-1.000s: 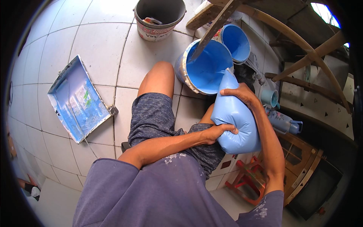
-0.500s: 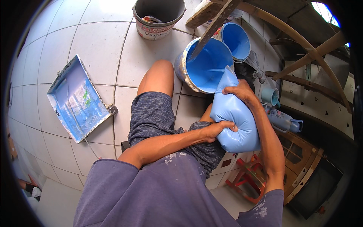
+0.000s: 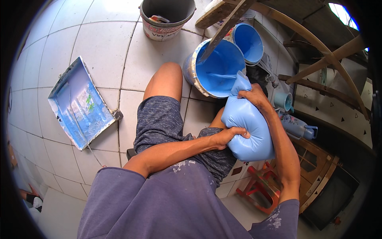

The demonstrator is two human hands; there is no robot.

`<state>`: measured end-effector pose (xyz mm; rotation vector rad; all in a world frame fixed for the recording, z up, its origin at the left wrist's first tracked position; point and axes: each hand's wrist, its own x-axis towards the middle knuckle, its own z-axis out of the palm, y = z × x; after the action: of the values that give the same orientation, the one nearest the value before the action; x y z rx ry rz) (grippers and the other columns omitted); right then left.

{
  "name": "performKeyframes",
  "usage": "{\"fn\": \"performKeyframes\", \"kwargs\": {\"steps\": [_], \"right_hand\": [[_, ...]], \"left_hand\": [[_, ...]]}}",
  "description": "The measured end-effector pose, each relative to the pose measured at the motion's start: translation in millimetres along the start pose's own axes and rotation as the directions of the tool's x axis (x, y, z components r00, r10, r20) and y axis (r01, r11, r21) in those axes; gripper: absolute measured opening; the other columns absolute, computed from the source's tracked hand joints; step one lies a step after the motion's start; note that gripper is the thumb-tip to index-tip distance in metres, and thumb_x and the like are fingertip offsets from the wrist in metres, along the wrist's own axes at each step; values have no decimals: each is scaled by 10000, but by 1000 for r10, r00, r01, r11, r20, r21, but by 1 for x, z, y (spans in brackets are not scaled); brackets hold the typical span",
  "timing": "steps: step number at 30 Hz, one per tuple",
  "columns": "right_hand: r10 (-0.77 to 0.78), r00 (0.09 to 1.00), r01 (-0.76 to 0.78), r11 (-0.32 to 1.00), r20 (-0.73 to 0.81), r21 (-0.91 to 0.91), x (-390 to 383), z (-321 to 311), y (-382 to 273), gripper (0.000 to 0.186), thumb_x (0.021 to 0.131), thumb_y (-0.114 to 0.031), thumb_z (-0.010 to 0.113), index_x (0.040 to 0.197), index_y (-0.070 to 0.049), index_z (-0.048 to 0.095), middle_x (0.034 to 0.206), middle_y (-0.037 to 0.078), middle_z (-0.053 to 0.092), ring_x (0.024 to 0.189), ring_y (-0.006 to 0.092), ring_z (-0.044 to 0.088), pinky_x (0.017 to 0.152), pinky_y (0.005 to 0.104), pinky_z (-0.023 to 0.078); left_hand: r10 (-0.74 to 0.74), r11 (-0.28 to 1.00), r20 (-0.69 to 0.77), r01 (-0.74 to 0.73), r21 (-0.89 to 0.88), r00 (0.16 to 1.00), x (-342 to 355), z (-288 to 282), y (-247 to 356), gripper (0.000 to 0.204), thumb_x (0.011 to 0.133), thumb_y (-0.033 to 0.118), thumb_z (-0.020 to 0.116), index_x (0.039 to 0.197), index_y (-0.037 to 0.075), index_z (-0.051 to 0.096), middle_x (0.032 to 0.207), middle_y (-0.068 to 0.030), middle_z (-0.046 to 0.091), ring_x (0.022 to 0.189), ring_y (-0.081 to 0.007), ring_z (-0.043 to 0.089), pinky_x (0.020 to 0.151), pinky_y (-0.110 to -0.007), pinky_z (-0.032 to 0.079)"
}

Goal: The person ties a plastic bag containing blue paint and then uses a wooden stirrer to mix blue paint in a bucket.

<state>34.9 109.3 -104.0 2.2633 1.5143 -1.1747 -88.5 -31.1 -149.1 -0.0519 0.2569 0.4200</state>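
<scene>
A plump plastic bag of light blue paint point(image 3: 250, 129) is tilted over my right thigh, its narrow mouth pointing at a blue-lined bucket point(image 3: 217, 59). From that mouth a stream of blue paint point(image 3: 221, 75) runs into the bucket. My right hand point(image 3: 254, 95) is closed round the bag's upper part, just below the mouth. Lower down, my left hand point(image 3: 230, 137) grips the bag's near side, thumb pressed into the plastic. A wooden stick point(image 3: 223, 34) reaches down over the bucket's rim.
A paint tray point(image 3: 81, 105) smeared with blue lies on the tiles at left, a roller's thin rod across it. Beyond my knees stands a dark bucket point(image 3: 167, 30). Another blue bucket point(image 3: 248, 43), a mug point(image 3: 282, 101), a bottle point(image 3: 298, 125) and a red stool point(image 3: 260, 189) are at right.
The paint stream looks wider, and the bag's mouth has dipped slightly. Both hands keep their hold on the bag.
</scene>
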Motion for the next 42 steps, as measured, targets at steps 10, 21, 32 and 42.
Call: {"fn": "performKeyframes", "kwargs": {"steps": [10,21,32,42], "right_hand": [[-12,1000,11,1000,-28,-19,2,1,8,321,580,-219,698,767,41,678,706,148,660,661,212,634,645,321,487],[3,1000,-2,993,-6,116,-11,5,-7,639,587,-491,779,927,38,668,836,175,674,750,248,664,684,331,510],[31,986,-75,961,165,267,-14,2,-12,606,528,-337,845,946,53,644,842,148,663,728,214,651,662,303,514],[51,998,-53,995,32,85,-6,2,-11,587,522,-273,786,953,90,627,839,187,658,706,248,654,644,321,518]], "left_hand": [[25,1000,9,-25,6,1000,-1,0,0,217,746,183,641,913,43,643,848,-39,642,820,-147,611,825,-300,483],[19,997,19,-20,73,1000,1,0,0,243,763,157,633,960,14,631,871,-60,645,844,-160,616,837,-305,484],[-26,990,16,24,137,1000,5,-4,2,235,731,208,651,903,46,653,890,-52,637,850,-168,600,832,-305,472],[-79,991,4,78,109,997,8,-5,7,243,719,218,650,891,47,653,888,-51,634,852,-170,595,831,-305,466]]}}
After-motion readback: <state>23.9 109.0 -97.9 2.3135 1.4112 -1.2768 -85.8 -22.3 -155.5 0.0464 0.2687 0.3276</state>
